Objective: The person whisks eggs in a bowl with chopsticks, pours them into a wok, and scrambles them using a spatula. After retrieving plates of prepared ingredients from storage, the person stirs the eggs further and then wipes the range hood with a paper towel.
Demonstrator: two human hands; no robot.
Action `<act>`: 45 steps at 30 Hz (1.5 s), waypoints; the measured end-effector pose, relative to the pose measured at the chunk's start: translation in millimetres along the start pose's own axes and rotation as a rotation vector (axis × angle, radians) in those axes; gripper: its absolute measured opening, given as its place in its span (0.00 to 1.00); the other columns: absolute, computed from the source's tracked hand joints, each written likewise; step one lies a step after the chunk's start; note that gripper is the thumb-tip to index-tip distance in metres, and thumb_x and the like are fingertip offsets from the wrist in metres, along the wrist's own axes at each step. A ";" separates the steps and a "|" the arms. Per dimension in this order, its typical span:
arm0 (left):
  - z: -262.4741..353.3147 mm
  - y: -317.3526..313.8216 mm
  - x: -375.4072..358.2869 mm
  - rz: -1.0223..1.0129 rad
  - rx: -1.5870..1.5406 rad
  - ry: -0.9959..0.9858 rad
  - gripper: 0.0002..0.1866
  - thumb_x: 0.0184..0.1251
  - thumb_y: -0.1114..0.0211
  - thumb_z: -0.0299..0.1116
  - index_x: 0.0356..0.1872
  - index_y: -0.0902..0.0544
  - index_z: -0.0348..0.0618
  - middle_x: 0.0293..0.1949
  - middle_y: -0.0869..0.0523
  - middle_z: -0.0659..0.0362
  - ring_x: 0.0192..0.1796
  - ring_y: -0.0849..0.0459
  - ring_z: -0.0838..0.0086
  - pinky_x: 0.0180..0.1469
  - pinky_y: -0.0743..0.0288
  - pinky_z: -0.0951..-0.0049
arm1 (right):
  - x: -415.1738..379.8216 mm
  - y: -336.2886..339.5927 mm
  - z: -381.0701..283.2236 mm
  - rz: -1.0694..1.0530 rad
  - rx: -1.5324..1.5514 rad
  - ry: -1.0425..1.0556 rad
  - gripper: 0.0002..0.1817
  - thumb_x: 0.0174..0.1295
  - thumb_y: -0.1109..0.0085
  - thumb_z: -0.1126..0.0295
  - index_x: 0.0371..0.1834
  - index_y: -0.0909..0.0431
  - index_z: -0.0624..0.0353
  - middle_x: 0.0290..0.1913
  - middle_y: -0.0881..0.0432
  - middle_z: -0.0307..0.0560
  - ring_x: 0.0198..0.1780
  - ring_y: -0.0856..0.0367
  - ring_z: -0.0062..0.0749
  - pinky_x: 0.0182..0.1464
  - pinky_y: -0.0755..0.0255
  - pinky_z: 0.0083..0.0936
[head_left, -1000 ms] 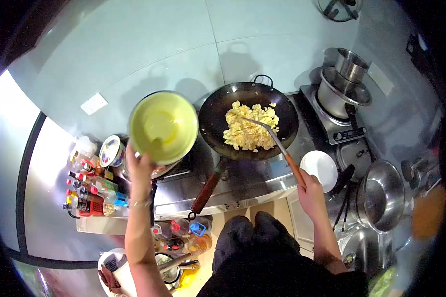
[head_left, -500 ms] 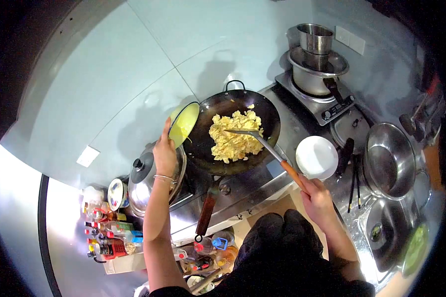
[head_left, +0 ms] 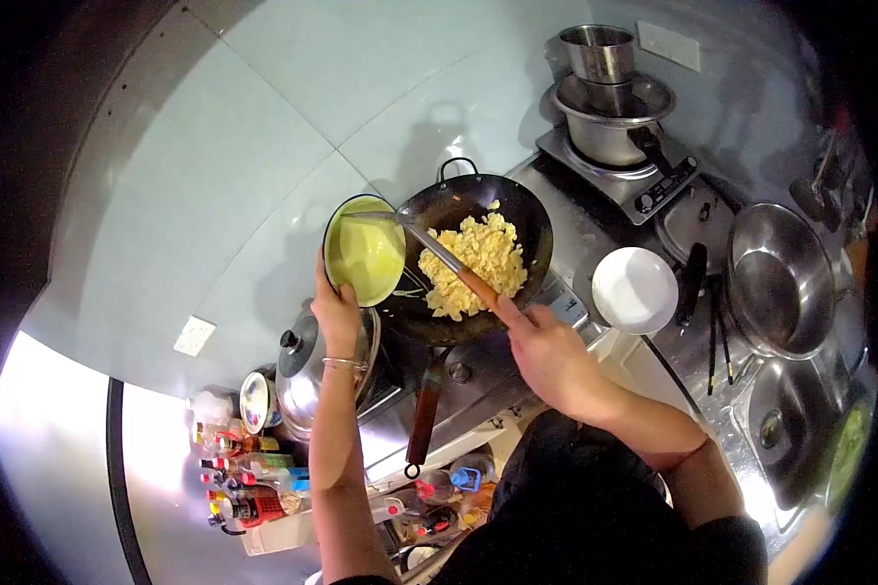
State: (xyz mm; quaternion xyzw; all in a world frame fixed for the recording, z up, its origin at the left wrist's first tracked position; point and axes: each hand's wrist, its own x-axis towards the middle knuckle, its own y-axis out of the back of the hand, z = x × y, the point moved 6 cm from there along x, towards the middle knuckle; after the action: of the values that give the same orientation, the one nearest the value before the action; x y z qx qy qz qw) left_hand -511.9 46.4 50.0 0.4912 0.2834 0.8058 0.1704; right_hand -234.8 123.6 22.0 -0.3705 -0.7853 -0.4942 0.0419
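My left hand grips a yellow-green bowl by its lower rim, tilted beside the left edge of the wok. Wrapped round the wooden handle of a spatula, my right hand is above the wok's near right side. The spatula's metal blade reaches into the upper part of the bowl. Scrambled eggs lie heaped in the wok. The wok's wooden handle points toward me.
A lidded pan stands left of the wok, with several bottles lower left. On the right are a white bowl, chopsticks, a steel basin and the sink. A pot sits on an electric cooker behind.
The spatula has moved left from the eggs into the bowl, and my right hand has come left with it. The bowl now faces the camera more. The view has shifted slightly.
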 end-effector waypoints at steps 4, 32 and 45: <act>3.6 -2.1 3.6 0.099 -0.058 -0.130 0.30 0.48 0.51 0.22 0.59 0.38 0.42 0.30 0.20 0.44 0.24 0.21 0.58 0.27 0.27 0.64 | 8.8 -15.5 -12.5 0.009 -0.130 0.078 0.29 0.43 0.50 0.78 0.54 0.37 0.71 0.30 0.31 0.50 0.23 0.26 0.38 0.24 0.29 0.27; -13.3 -5.3 19.0 -0.016 -0.135 0.146 0.29 0.51 0.50 0.23 0.59 0.37 0.41 0.29 0.19 0.48 0.26 0.20 0.68 0.31 0.27 0.69 | -7.8 -18.9 -16.3 0.111 -0.360 0.336 0.29 0.42 0.50 0.72 0.53 0.33 0.68 0.34 0.33 0.49 0.26 0.31 0.28 0.22 0.33 0.17; 21.0 -6.8 15.9 -0.139 0.233 -0.007 0.36 0.49 0.48 0.19 0.62 0.42 0.60 0.42 0.26 0.37 0.30 0.22 0.50 0.30 0.29 0.60 | 2.7 -15.2 -6.5 0.007 -0.278 0.052 0.27 0.44 0.50 0.74 0.53 0.34 0.68 0.30 0.32 0.49 0.21 0.28 0.32 0.21 0.30 0.21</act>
State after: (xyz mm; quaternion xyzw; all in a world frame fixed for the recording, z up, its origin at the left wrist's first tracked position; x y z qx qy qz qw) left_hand -500.7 66.6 64.3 0.4896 0.4080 0.7519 0.1685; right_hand -248.2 116.2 15.1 -0.3627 -0.7065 -0.6076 0.0120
